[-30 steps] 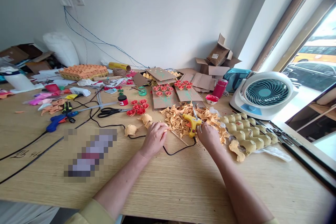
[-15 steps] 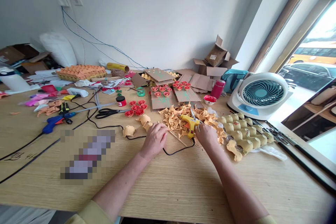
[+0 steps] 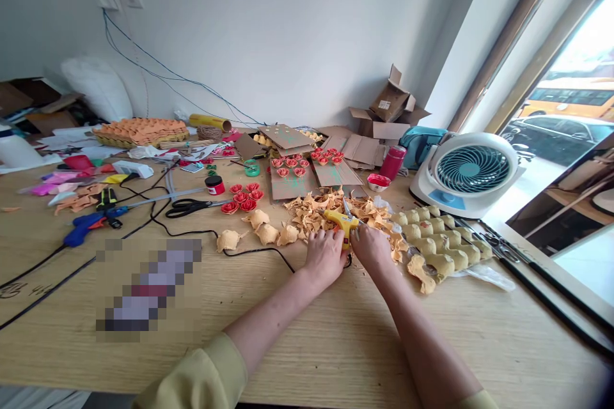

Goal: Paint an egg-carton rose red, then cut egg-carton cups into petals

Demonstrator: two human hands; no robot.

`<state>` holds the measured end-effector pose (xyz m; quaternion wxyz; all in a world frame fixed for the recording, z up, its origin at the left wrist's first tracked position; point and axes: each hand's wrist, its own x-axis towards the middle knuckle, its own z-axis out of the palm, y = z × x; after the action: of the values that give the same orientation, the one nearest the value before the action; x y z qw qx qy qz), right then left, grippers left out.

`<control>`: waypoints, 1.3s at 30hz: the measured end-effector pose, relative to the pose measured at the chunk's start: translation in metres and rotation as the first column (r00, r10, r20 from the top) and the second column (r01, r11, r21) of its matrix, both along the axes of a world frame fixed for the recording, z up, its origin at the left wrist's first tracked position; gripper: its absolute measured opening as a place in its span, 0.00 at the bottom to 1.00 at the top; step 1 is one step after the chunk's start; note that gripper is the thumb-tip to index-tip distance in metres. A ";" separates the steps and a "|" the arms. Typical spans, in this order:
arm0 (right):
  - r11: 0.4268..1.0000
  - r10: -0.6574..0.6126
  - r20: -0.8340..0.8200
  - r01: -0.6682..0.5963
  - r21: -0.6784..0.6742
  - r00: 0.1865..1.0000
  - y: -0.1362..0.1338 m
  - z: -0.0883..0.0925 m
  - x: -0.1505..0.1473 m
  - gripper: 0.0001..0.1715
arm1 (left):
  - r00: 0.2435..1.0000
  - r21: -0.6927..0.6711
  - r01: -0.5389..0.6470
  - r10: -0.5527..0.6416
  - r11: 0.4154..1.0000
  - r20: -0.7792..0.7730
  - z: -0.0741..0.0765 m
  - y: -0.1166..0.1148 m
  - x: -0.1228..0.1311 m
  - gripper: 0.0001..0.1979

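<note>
My left hand (image 3: 327, 257) has its fingers bent and close together beside the handle of a yellow glue gun (image 3: 341, 220); whatever is in them is hidden. Close on its right, my right hand (image 3: 373, 248) is closed on what look like scissors (image 3: 347, 207), whose metal blade points up and away behind the glue gun. Both hands are at the near edge of a heap of torn orange egg-carton scraps (image 3: 307, 214). Left of the heap lie several cut orange carton cups (image 3: 266, 233). A yellowish egg tray (image 3: 439, 243) sits to the right.
Red paper roses (image 3: 245, 199), black scissors (image 3: 187, 207) and a red jar (image 3: 214, 185) stand left of the heap. Roses rest on cardboard behind it. A black cord (image 3: 259, 250) crosses the table. A white fan (image 3: 470, 172) and a blue glue gun (image 3: 89, 227) are farther out.
My left hand has moved right, from beside the carton cups to the glue gun's handle, uncovering a cup. My right hand and the glue gun stay nearly in place; the view has shifted slightly.
</note>
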<state>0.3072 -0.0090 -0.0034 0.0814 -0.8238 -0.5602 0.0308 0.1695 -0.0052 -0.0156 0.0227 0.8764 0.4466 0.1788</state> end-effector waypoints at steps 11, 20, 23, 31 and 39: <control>1.000 0.027 -0.025 -0.026 0.018 0.999 0.001 -0.005 0.007 0.18 | 0.992 -0.114 0.052 -0.038 0.992 0.122 -0.004 -0.001 0.005 0.21; 1.000 0.031 -0.025 -0.031 0.002 0.999 0.002 -0.007 0.011 0.20 | 0.987 -0.127 0.042 -0.021 0.991 0.158 -0.006 -0.005 0.006 0.22; 1.000 0.030 -0.027 -0.030 0.000 0.999 0.002 -0.007 0.012 0.21 | 0.985 -0.126 0.036 -0.014 0.991 0.172 -0.006 -0.006 0.006 0.21; 1.000 0.018 -0.043 -0.019 -0.020 0.999 -0.001 -0.002 0.012 0.22 | 0.983 -0.106 0.032 -0.012 0.994 0.185 -0.008 -0.005 0.005 0.20; 0.999 0.012 -0.030 -0.013 -0.035 0.999 0.002 -0.006 0.012 0.20 | 0.987 -0.105 0.047 -0.030 0.993 0.155 -0.008 -0.007 0.005 0.20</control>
<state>0.3187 -0.0067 -0.0094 0.0751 -0.8209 -0.5636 0.0536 0.1740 -0.0121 -0.0231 0.1079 0.8660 0.4356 0.2206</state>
